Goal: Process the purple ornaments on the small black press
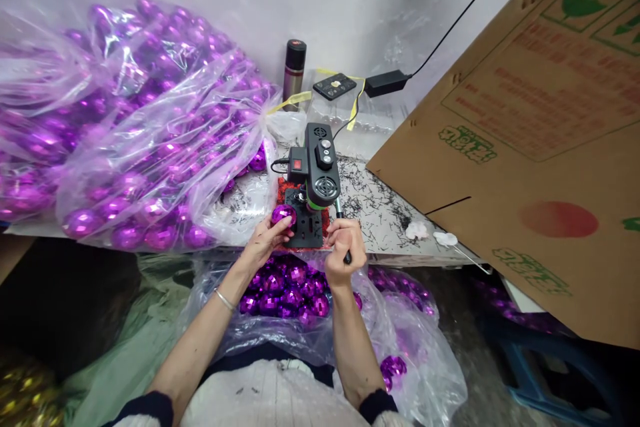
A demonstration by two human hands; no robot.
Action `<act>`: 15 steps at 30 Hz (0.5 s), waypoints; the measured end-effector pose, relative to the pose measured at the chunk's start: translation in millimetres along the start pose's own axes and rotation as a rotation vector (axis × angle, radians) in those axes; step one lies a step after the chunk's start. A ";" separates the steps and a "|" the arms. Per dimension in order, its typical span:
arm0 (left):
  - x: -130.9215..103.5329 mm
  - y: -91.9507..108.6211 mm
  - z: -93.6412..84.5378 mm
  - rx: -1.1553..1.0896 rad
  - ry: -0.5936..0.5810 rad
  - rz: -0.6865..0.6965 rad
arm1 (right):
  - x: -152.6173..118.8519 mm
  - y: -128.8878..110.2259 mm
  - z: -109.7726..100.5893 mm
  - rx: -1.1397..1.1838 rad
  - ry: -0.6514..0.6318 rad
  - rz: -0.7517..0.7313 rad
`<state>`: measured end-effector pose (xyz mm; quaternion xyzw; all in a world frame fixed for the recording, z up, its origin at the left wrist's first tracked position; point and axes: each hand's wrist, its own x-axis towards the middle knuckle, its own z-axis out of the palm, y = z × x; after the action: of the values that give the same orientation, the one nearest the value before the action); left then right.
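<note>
Pinching ball (pixel 283 215), left hand (pixel 265 243); right hand (pixel 346 247) grips handle (pixel 348 257). Seemingly midway: lap bag (pixel 250 332), bench bag (pixel 240 213) hold more balls (pixel 293 277); which done, unclear.

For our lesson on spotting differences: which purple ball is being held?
The ball in the left hand, at the black machine; the other balls are unheld.

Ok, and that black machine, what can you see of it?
The black machine stands on the table, looking like metal and plastic. Its long, rounded housing carries two round grilles with silver buttons between; a side box has a red switch. Below is a flat, slotted base plate over red material. The right hand has its fingers around the lever; the left hand holds a purple ball by the plate's left edge.
</note>
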<state>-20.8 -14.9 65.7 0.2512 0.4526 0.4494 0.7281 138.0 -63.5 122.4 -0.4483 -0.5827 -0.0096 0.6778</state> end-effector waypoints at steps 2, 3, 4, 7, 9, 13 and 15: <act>2.3 -1.7 2.0 0.072 0.014 -0.009 | 0.8 0.2 0.0 -0.006 -0.001 -0.016; 3.8 -3.2 2.9 0.111 0.025 0.006 | 1.0 0.3 -0.1 -0.010 0.000 -0.022; 5.5 -5.1 3.7 0.156 0.038 0.037 | 1.1 0.5 -0.3 -0.011 -0.002 -0.026; 10.5 -11.9 4.6 0.348 0.082 0.181 | 0.9 0.8 -1.0 -0.006 -0.010 -0.031; 12.9 -16.1 3.2 0.506 0.117 0.284 | 0.5 0.9 -1.7 -0.011 -0.020 -0.031; 15.8 -19.9 -2.1 0.762 0.128 0.406 | -0.5 1.0 -3.2 -0.031 -0.034 -0.034; 18.1 -21.1 -3.4 0.853 0.097 0.445 | -1.1 1.4 -3.6 -0.036 -0.037 -0.036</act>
<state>-11.5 -9.0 40.0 0.5967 0.5652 0.3800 0.4244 141.2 -65.4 120.9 -0.4499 -0.6027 -0.0239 0.6586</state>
